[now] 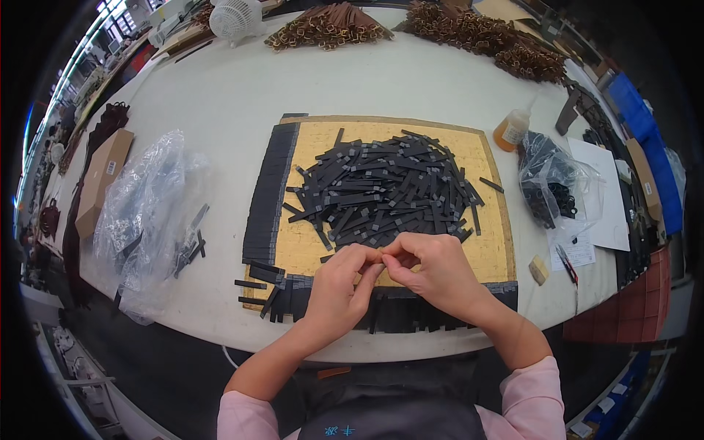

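Note:
My left hand (342,284) and my right hand (434,270) meet fingertip to fingertip over the near part of a yellow board (315,132). Thumb and forefinger of each are pinched together; whatever sits between them is too small and covered to make out. Just beyond my fingers lies a heap of short black strips (389,187), many with greyish ends. More black strips (270,191) line the board's left edge side by side, and another row (418,312) runs along its near edge under my hands. Several loose strips (265,275) cross at the near left corner.
Left of the board are a crumpled clear plastic bag (150,213) and a cardboard box (103,180). To the right stand an amber bottle (511,130), a bag of black parts (550,183), a beige block (539,270) and red-handled snips (567,265). Brown strap bundles (330,26) and a white fan (236,20) sit at the back.

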Demonstrator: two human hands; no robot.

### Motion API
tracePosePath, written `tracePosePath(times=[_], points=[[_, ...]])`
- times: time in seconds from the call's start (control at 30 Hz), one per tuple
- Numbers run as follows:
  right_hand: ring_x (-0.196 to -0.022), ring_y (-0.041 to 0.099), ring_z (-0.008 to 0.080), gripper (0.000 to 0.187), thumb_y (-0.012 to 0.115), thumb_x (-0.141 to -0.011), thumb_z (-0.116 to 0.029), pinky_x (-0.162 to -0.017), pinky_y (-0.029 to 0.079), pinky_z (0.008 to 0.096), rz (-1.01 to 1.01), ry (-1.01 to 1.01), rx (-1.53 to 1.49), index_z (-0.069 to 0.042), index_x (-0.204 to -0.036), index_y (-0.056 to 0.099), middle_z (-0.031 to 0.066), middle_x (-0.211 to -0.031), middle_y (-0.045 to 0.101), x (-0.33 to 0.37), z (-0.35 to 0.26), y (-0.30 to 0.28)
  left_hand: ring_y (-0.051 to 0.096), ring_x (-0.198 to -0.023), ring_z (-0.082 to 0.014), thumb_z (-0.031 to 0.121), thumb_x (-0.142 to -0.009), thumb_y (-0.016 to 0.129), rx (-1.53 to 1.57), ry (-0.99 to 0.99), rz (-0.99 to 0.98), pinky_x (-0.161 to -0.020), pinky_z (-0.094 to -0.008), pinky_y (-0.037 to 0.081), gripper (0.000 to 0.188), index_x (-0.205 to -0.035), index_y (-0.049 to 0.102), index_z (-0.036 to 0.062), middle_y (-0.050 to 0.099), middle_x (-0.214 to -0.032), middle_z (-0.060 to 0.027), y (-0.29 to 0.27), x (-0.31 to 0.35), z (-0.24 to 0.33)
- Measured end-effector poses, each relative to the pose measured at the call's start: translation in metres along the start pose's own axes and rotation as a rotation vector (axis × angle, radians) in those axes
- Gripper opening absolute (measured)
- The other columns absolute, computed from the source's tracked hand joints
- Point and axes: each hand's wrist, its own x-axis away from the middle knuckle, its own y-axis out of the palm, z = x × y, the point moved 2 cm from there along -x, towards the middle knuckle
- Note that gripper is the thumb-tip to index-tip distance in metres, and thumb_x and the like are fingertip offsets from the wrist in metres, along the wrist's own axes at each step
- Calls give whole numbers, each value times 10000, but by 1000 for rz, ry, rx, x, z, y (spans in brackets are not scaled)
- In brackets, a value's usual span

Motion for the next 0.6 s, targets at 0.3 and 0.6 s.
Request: tracePosePath(times=[0.3, 0.6], points=[[-758, 724, 137, 166, 675, -932, -95, -710, 576, 262, -117, 101, -102, 38, -1028, 704, 107, -857, 739, -9, 4, 0, 656, -805, -232, 27, -947, 605, 64, -87, -19, -714, -323, 506, 88, -1009, 635, -29, 661, -918, -136, -2, -1, -6], [-879, 695, 181, 209, 690, -908, -93, -769, 564, 298, 28, -50, -222, -19, -1102, 665, 75, -990, 650, 21, 2, -5, 605, -811, -109, 52, -900, 707, 308, -92, -55, -741, -250, 472, 113, -958, 646, -23, 670, -853, -62, 1, -4, -7]])
